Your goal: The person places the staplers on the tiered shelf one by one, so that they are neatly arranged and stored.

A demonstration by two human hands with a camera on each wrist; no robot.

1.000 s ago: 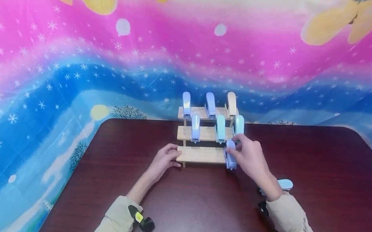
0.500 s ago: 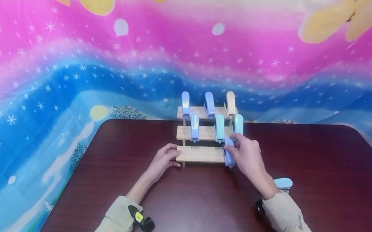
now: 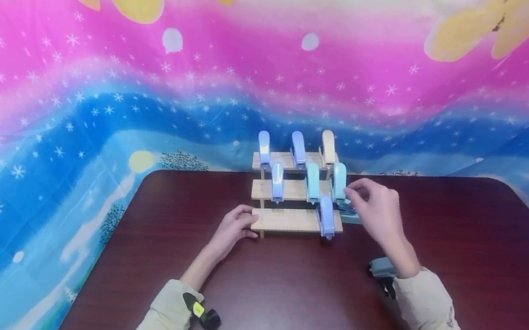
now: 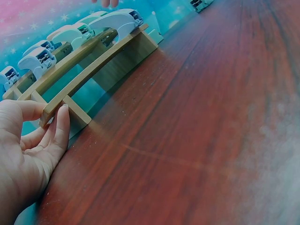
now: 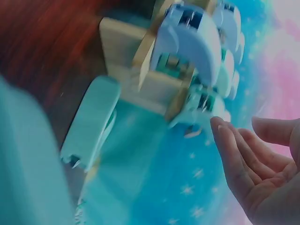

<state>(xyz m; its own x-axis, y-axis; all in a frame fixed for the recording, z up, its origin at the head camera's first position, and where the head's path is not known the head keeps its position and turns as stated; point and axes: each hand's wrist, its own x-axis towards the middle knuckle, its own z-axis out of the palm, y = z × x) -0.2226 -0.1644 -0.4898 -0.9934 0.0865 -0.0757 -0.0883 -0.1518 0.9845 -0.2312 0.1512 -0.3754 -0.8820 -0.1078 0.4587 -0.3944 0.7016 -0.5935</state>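
A three-step wooden display rack [image 3: 286, 222] bears several staplers. My left hand [image 3: 233, 226] grips the left end of its lowest step, thumb and fingers around the board in the left wrist view. On that step's right end stands a lavender stapler [image 3: 325, 218], held by nothing. My right hand [image 3: 381, 211] is off to the right, its fingertips close to the mint stapler [image 3: 338, 182] on the middle step. In the right wrist view the right hand's fingers [image 5: 229, 154] are loosely bent and hold nothing. Beside the rack lies a teal stapler [image 5: 91, 124], mostly hidden in the head view.
On the top step stand two bluish staplers and a cream stapler [image 3: 328, 147]. A blue stapler [image 3: 277, 181] and another mint stapler [image 3: 312, 182] share the middle step. One more stapler [image 3: 381, 267] lies under the right wrist. Behind the dark red table [image 3: 299, 307] hangs a printed cloth [image 3: 208, 59].
My right hand has let go of the lavender stapler and moved right and slightly back. That stapler now stands on the lowest step. The left hand has stayed on the rack.
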